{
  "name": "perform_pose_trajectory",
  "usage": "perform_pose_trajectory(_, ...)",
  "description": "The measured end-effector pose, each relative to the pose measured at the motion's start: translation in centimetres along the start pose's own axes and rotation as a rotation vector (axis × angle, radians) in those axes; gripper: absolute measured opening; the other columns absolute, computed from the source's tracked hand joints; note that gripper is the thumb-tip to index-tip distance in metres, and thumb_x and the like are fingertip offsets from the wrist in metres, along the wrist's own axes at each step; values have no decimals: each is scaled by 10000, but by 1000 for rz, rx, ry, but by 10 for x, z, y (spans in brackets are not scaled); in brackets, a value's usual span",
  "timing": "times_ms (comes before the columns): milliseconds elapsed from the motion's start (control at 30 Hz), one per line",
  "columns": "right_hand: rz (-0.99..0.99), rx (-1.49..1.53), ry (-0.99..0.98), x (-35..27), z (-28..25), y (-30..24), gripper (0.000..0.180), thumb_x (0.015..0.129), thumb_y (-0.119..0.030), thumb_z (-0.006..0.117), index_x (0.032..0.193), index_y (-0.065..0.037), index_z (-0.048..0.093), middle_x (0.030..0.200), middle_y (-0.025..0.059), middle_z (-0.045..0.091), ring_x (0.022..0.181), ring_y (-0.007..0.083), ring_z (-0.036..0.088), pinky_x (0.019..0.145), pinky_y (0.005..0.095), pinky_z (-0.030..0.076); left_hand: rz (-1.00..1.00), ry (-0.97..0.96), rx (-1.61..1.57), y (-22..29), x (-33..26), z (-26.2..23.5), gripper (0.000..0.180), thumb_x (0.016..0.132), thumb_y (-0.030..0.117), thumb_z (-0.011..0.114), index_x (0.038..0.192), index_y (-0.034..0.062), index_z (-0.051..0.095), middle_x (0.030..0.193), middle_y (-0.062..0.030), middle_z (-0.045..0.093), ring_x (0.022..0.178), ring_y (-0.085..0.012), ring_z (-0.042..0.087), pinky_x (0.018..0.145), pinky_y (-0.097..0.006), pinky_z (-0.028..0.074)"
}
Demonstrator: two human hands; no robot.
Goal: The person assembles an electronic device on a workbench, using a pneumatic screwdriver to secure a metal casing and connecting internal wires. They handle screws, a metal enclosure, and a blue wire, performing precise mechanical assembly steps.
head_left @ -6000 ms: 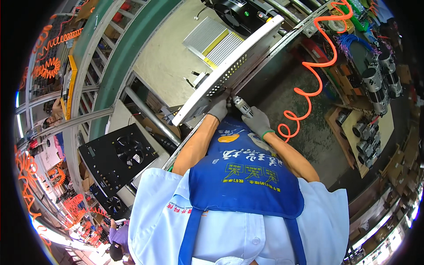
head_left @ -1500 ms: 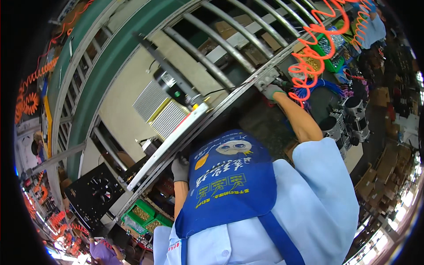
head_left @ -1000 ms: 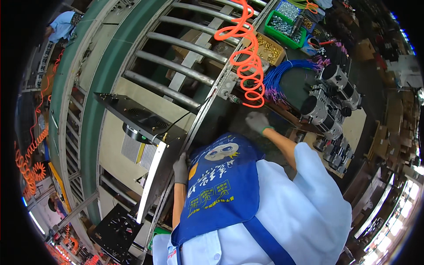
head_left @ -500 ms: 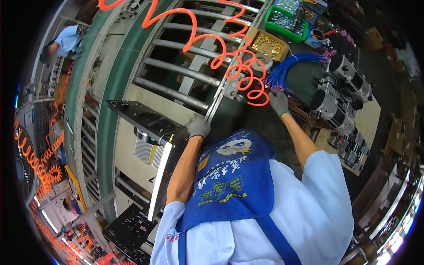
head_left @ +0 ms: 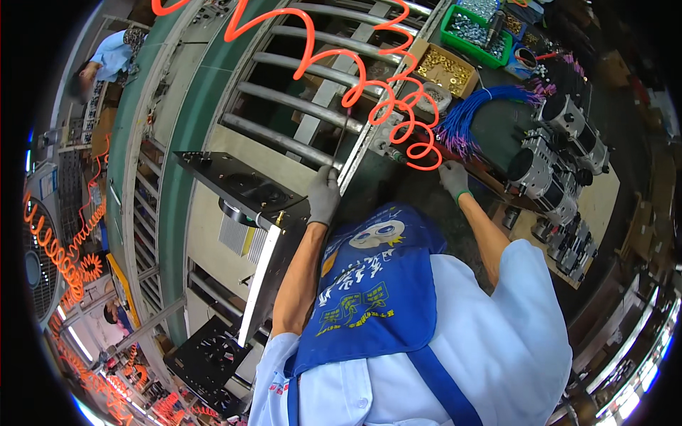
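My left hand (head_left: 324,196), in a grey glove, is at the near edge of the roller conveyor, beside an upright black panel assembly (head_left: 245,183). Its fingers are closed on what looks like a thin dark rod (head_left: 343,135) slanting up over the rollers; its kind is unclear. My right hand (head_left: 453,179), gloved too, is just below the loose ends of a blue wire bundle (head_left: 474,117). Its fingers are curled together, and whatever they may hold is hidden. An orange coiled air hose (head_left: 425,156) hangs between the hands, ending close to the right one.
Gold-coloured fittings fill a cardboard box (head_left: 428,57); a green bin (head_left: 449,35) holds metal parts. Silver pump-like units (head_left: 529,170) stand at the right. A flat black plate (head_left: 209,355) lies lower left. Another person (head_left: 114,57) is at the far left.
My left hand has turned more upright at the conveyor edge, and the thin rod now shows above it. My right hand has drawn back slightly from the wire ends.
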State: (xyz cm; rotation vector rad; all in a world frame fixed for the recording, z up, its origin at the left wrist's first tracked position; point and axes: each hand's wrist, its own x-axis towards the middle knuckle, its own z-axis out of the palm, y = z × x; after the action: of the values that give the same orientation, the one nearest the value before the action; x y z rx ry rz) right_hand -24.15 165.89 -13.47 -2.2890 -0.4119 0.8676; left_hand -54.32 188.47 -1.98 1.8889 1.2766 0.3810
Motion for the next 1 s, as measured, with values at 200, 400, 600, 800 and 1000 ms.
perform_pose_trajectory(200, 160, 26, -256, -27, 25, -17, 290, 936, -273, 620, 976, 0, 707, 740, 113, 698, 578, 196, 685, 532, 357, 543, 165, -194, 276, 25, -30, -8, 248, 982, 242, 587, 1092, 58, 710, 992, -228, 694, 950, -405, 686, 810, -496, 542)
perform_pose_trajectory(400, -56, -52, 158, -7, 23, 8, 277, 913, -284, 635, 943, -20, 714, 864, 198, 715, 772, 320, 703, 712, 443, 545, -96, -357, 709, -28, -70, 5, 469, 916, 240, 649, 1328, 29, 571, 1253, -245, 622, 1021, -432, 674, 876, -502, 547)
perform_pose_trajectory(600, -147, -82, 374, 29, -39, -38, 285, 901, -315, 652, 988, -46, 690, 980, 218, 704, 976, 420, 671, 861, 505, 518, 156, -316, 464, -24, -69, 1, 521, 919, 240, 645, 1379, 24, 525, 1321, -252, 595, 1083, -461, 645, 908, -506, 533)
perform_pose_trajectory(800, -23, -347, 295, 77, -48, -81, 322, 889, -338, 673, 999, -35, 675, 1003, 218, 704, 1000, 421, 670, 892, 501, 524, 204, -484, 339, 11, -48, 5, 401, 933, 230, 639, 1269, 11, 630, 1176, -245, 675, 1083, -421, 655, 931, -472, 528)
perform_pose_trajectory(1000, -35, -147, 231, 88, -61, -71, 241, 914, -236, 623, 985, -13, 679, 953, 208, 737, 875, 374, 708, 770, 459, 567, 295, -591, 162, 50, -38, 14, 370, 951, 241, 626, 1233, 4, 653, 1143, -233, 693, 1082, -390, 669, 935, -433, 531)
